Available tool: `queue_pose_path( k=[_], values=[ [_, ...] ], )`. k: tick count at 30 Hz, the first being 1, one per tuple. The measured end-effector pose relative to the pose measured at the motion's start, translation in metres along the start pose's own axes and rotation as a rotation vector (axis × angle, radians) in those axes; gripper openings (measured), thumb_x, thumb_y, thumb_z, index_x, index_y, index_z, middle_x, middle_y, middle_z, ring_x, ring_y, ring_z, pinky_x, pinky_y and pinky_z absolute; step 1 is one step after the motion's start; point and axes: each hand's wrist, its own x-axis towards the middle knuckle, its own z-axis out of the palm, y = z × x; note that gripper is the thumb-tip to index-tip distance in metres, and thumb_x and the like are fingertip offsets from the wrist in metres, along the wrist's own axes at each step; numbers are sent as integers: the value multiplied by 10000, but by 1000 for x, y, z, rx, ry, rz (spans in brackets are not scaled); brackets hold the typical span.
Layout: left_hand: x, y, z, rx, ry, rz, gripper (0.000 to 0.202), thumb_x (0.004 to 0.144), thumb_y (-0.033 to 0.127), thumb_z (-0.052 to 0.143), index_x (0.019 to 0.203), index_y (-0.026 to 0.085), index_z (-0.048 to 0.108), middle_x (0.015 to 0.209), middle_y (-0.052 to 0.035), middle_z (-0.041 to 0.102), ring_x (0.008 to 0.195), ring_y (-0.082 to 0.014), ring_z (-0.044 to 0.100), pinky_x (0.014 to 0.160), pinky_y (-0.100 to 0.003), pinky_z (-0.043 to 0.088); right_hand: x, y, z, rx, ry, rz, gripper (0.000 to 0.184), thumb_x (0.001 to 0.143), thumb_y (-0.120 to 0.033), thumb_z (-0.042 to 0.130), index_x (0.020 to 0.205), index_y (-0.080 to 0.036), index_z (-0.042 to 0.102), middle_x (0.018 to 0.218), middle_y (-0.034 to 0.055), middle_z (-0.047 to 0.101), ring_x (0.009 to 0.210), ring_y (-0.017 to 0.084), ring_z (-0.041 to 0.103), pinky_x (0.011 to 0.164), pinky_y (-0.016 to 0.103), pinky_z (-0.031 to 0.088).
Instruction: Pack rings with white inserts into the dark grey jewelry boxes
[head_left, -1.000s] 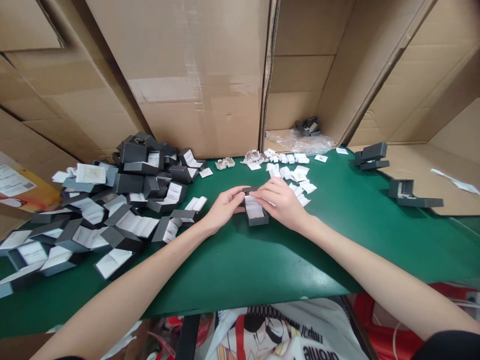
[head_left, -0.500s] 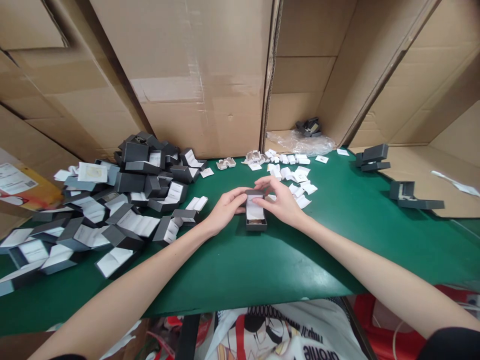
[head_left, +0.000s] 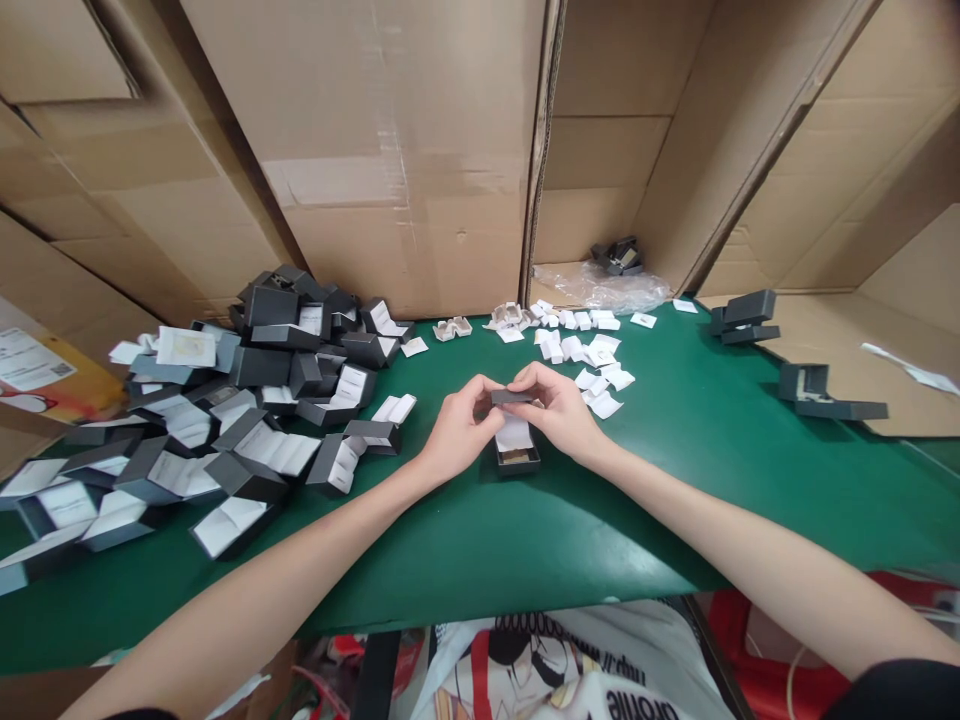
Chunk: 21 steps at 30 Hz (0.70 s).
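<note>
Between my hands, on the green table, is a small dark grey box with its lid raised and a white lining showing. My left hand pinches the left side of the lid, thumb in front and fingers behind. On the right side of the lid, my right hand grips it the same way. The near end of the box rests low, and a brownish patch shows inside it. My fingers cover part of the lid.
A heap of dark open boxes with white linings spreads over the left of the green table. Several small white pieces lie behind my hands. More dark boxes sit at right on cardboard. Tall cardboard walls stand behind.
Both hands have closed in on the box lid, and the lid has tipped so its top edge faces me more. The box has shifted slightly toward me.
</note>
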Motion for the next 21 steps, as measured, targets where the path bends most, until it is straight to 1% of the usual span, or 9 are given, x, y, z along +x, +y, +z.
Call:
queue_pose_path(
  k=[2, 4, 7, 9, 11, 15, 16, 18, 21],
  values=[
    [-2, 2, 1, 62, 40, -10, 111, 764, 161, 483, 858, 171, 542, 773, 14, 603, 657, -109, 528, 566, -202, 379, -2, -4, 0, -133, -3, -98, 127, 779, -297, 623, 761, -208, 534, 815, 21, 532, 758, 165, 531, 663, 308, 447],
    [-3, 2, 2, 69, 66, -22, 93, 749, 148, 471, 822, 175, 523, 742, 25, 589, 628, -103, 511, 542, -197, 361, -4, -6, -2, -226, -24, -145, 63, 804, -267, 577, 834, -215, 554, 842, 35, 558, 755, 171, 535, 660, 312, 450],
    [-3, 2, 1, 16, 74, -30, 98, 754, 150, 469, 834, 180, 517, 756, 18, 600, 661, -117, 544, 570, -204, 394, -5, -6, -4, -314, -69, -137, 199, 780, -216, 569, 978, -228, 552, 896, 41, 596, 734, 170, 543, 663, 316, 466],
    [-2, 2, -1, -22, 53, -24, 99, 770, 167, 477, 857, 179, 522, 800, 2, 618, 720, -134, 577, 603, -211, 421, -5, -5, -5, -361, -76, -139, 222, 759, -186, 570, 977, -225, 551, 898, 36, 601, 705, 161, 537, 657, 313, 469],
    [-2, 2, -3, -23, 26, -15, 92, 782, 180, 485, 865, 177, 526, 823, -7, 627, 761, -147, 594, 607, -212, 427, -5, -5, -4, -377, -57, -136, 160, 755, -170, 561, 908, -218, 557, 862, 27, 600, 671, 151, 528, 638, 304, 464],
    [-1, 2, -5, 29, 5, -10, 86, 785, 173, 488, 859, 178, 531, 809, -4, 634, 737, -145, 593, 566, -203, 400, -5, -5, -2, -353, -26, -87, 94, 757, -181, 567, 844, -216, 553, 808, 15, 600, 639, 144, 521, 607, 292, 456],
    [-1, 0, -5, 27, 2, -15, 90, 786, 173, 488, 863, 177, 535, 805, -4, 637, 724, -142, 590, 564, -204, 398, -4, -5, -3, -343, -37, -72, 96, 761, -193, 572, 853, -216, 554, 803, 13, 600, 637, 143, 522, 606, 291, 458],
    [1, -3, -6, -2, 0, -42, 100, 787, 180, 494, 875, 175, 543, 774, -1, 635, 686, -135, 577, 568, -208, 402, -3, -4, -5, -316, -104, -44, 140, 774, -234, 589, 909, -216, 560, 820, 14, 607, 650, 143, 534, 614, 293, 468],
    [5, -7, -11, -76, -12, -98, 169, 799, 215, 514, 958, 174, 556, 704, 14, 600, 624, -119, 547, 571, -213, 407, 0, -4, -14, -280, -197, -41, 260, 800, -326, 603, 1033, -220, 556, 925, 36, 627, 745, 158, 577, 680, 308, 492]
  ],
)
